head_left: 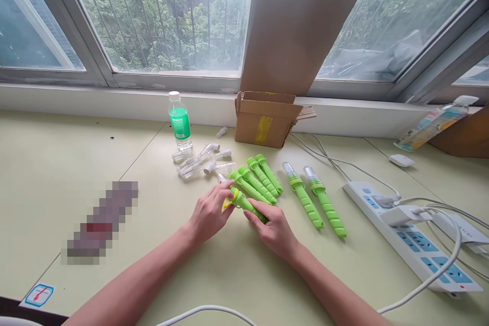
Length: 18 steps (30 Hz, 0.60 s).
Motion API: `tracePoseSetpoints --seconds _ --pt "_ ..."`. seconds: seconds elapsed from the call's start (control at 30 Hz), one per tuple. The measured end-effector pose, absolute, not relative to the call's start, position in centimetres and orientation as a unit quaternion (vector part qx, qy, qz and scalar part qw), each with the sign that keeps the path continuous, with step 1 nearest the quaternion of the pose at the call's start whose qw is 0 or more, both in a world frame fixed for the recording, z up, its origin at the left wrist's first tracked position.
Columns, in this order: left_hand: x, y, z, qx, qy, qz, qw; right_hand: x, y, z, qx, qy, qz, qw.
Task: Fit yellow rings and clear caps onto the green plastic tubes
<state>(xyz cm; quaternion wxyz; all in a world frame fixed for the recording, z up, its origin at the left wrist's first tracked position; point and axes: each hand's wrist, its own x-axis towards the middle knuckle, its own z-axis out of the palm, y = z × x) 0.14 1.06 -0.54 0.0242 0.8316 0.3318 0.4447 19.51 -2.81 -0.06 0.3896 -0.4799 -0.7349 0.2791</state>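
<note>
A bright green plastic handle (241, 199) with spiral grooves lies across both my hands. My right hand (275, 228) grips its lower end. At its top end, the fingers of my left hand (209, 214) are closed around the neck, where a yellow ring or strap (226, 205) shows; a small clear piece seems to stick out beyond the fingers. Just behind, several similar green handles (254, 184) lie side by side without clear tops. Two green sticks with clear tops (302, 194) lie to the right. Clear plastic tubes (190, 167) with white ends are heaped at the back left.
A bottle with a green label (180, 123) and an open cardboard box (263, 121) stand by the window ledge. On the right are a power strip (414, 239) with plugs and cables, a white case (401, 161) and a leaning bottle (431, 125). A blurred patch covers something at left.
</note>
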Motion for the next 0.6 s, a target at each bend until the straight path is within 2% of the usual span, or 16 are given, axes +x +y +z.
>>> tracePoseSetpoints --seconds 0.43,0.6 --pt "0.28 0.95 -0.58 0.836 0.331 0.438 0.016 19.94 -2.56 -0.84 -0.488 -0.744 0.274 0.364" --pt "0.25 1.16 -0.71 0.84 0.343 0.419 0.026 19.56 -2.81 -0.58 -0.488 -0.762 0.237 0.353"
